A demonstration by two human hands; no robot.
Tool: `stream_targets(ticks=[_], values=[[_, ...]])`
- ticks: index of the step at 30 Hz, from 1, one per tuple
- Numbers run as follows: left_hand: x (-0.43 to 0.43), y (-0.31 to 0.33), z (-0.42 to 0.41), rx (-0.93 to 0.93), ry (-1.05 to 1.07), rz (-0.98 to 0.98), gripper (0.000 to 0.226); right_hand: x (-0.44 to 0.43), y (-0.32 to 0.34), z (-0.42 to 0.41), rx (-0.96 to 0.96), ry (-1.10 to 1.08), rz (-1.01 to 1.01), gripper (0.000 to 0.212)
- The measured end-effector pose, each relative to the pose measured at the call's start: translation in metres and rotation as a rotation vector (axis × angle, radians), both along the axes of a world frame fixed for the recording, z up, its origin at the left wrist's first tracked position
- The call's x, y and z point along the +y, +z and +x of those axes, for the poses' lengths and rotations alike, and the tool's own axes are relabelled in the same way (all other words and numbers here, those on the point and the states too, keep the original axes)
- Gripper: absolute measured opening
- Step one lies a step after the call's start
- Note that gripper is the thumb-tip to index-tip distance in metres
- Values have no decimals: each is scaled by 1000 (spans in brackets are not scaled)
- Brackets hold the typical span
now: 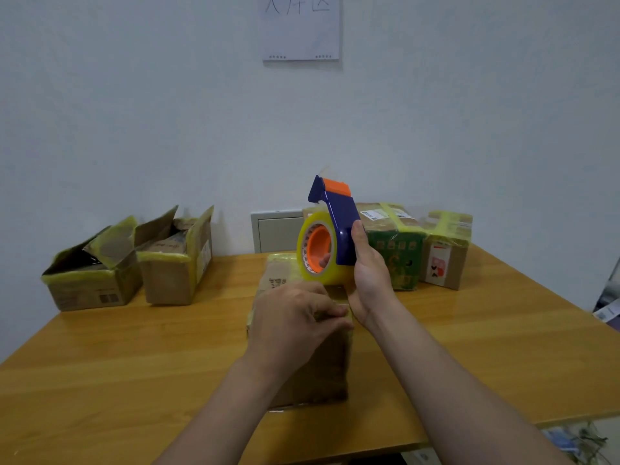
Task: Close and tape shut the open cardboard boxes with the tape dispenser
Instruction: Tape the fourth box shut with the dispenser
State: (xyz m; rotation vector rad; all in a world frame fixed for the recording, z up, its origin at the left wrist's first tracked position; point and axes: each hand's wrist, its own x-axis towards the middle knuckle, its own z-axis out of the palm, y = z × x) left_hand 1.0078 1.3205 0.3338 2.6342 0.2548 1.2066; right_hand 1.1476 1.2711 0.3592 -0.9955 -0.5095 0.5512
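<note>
Two bare forearms are reaching in from the near edge of the wooden table [134, 380], meeting over a cardboard box [315, 374] that is standing in the middle of it. Its top is lying shut, with yellowish tape wrapping its upper edges. Pressing down on that top, the left hand [295, 317] is lying palm-down with the fingers curled over the right-hand edge; it is grasping nothing apart from the box it is pushing on. Just beside it, the right hand [369, 273] is clenching the blue handle of the tape dispenser [330, 229], holding it upright above the far end of the box, the orange cutter end pointing up and the clear tape roll on its orange hub facing left.

Two open boxes [131, 263] are sitting side by side at the far left of the table, flaps standing up. At the far right, two taped boxes [419, 246] are resting against each other near the wall, the closer one green-sided. Higher up, a paper sheet [300, 26] is hanging on the wall.
</note>
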Motion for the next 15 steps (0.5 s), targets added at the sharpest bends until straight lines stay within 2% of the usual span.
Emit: stream_targets(ticks=[4, 9, 12, 15], values=[[-2, -5, -5, -19, 45, 48, 26, -2, -3, 0, 35, 32, 10, 65], [-21, -24, 7, -104, 211, 96, 29, -7, 1, 4, -74, 138, -68, 59], [-22, -26, 11, -129, 236, 101, 32, -8, 3, 3, -115, 158, -94, 59], [-25, -26, 17, -163, 252, 108, 25, -8, 3, 0, -145, 144, -106, 64]])
